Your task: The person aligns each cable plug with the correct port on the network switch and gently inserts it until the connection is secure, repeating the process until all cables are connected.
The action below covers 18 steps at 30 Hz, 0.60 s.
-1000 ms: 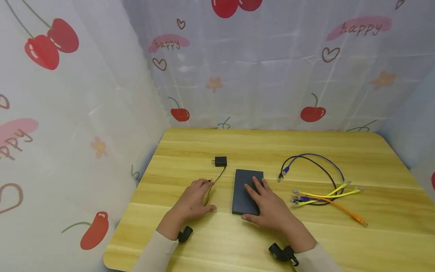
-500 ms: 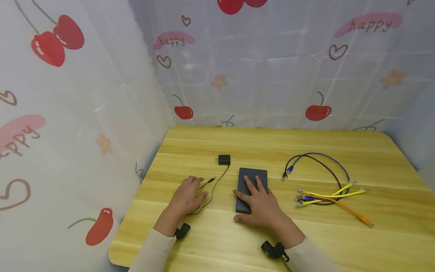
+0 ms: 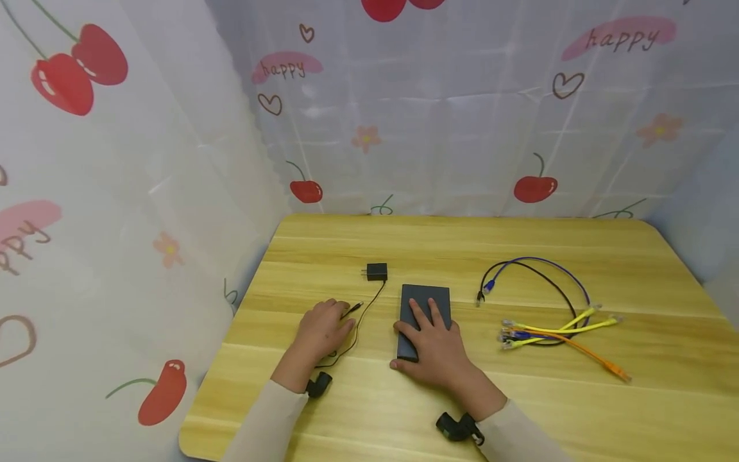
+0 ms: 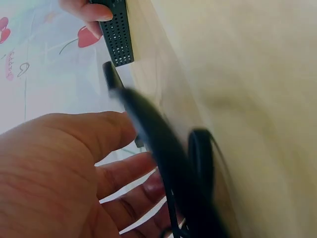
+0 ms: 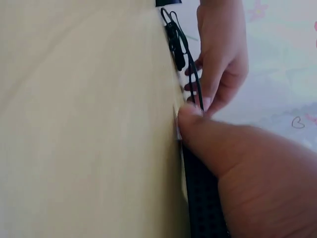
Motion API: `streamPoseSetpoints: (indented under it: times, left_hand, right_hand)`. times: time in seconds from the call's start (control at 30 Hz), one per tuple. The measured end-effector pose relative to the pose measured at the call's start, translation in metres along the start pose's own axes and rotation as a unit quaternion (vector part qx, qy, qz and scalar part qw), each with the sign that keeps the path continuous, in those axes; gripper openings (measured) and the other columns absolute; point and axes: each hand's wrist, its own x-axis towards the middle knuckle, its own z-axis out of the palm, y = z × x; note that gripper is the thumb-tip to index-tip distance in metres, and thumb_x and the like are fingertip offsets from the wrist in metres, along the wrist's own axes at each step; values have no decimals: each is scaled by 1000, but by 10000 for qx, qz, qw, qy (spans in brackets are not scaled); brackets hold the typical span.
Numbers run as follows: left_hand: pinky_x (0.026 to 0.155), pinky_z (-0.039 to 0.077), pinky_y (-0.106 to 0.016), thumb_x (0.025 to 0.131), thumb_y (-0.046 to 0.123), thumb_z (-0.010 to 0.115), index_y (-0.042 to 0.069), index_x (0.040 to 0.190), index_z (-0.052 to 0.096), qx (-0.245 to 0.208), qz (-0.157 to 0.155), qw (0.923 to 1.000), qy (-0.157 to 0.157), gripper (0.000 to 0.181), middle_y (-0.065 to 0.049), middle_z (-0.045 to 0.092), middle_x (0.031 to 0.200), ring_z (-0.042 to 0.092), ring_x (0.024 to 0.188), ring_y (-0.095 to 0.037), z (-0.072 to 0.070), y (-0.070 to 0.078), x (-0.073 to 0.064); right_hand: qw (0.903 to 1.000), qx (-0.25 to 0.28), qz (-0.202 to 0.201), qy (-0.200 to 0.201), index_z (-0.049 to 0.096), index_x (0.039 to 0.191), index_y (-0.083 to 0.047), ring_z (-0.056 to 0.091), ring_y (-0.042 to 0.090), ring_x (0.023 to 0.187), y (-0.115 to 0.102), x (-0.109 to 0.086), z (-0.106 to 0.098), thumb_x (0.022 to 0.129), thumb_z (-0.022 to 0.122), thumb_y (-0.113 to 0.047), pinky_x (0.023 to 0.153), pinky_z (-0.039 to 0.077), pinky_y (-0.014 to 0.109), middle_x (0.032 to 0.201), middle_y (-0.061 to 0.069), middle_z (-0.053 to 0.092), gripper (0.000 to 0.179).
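In the head view my left hand (image 3: 323, 330) is at the left of the table. Its thumb and fingers pinch the thin black power cable (image 3: 359, 321), whose plug (image 3: 353, 308) pokes out beyond the fingertips. The left wrist view shows this plug (image 4: 113, 77) close up and blurred. A flat dark grey network switch (image 3: 408, 295) lies beside it on the right, its perforated side (image 4: 119, 42) visible in the left wrist view. My right hand (image 3: 435, 353) rests on the switch with straight, spread fingers, the thumb by its near left corner.
The cable's black power adapter (image 3: 377, 272) lies behind the left hand, prongs to the left. On the right side of the wooden table (image 3: 519, 417) lies a loose group of blue, black, yellow (image 3: 594, 326) and orange network cables (image 3: 600, 363). Patterned curtains stand behind and at the left.
The left hand has drawn back a little, and the cable now runs in a wider loop beside it with the plug showing. The right hand has shifted left across the switch.
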Motion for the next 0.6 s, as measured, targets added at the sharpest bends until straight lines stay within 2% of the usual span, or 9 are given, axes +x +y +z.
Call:
streamPoseSetpoints:
  times: [0.23,0.4,0.5,0.6]
  left_hand:
    - [83,52,-50,96,39,66,12,126,68,45,14,10000,-83,40,-7,68,115,65,104,-30,3,9,12]
    - [78,54,-43,96,35,68,14,116,72,12,-208,9997,-107,29,-2,68,105,66,95,-24,8,11,19]
    - [73,53,-39,95,32,70,15,110,73,-51,-263,9996,-123,23,0,69,99,66,88,-20,10,11,23]
    - [72,53,-37,95,30,70,15,110,73,-175,-246,9994,-192,22,1,71,98,67,85,-17,12,13,27]
  right_hand:
    - [9998,-64,39,194,55,140,-43,16,46,149,0,-1,4,79,53,-84,88,36,78,165,6,24,73]
    - [9997,-169,106,141,43,150,-41,14,45,150,0,-1,7,78,44,-89,90,36,77,166,5,21,87]
    - [9996,-229,137,129,37,154,-40,14,45,150,-1,0,5,77,44,-90,90,37,76,166,6,20,92]
    - [9994,-284,169,124,38,153,-41,13,48,149,-1,0,3,77,46,-89,90,38,75,166,8,20,90]
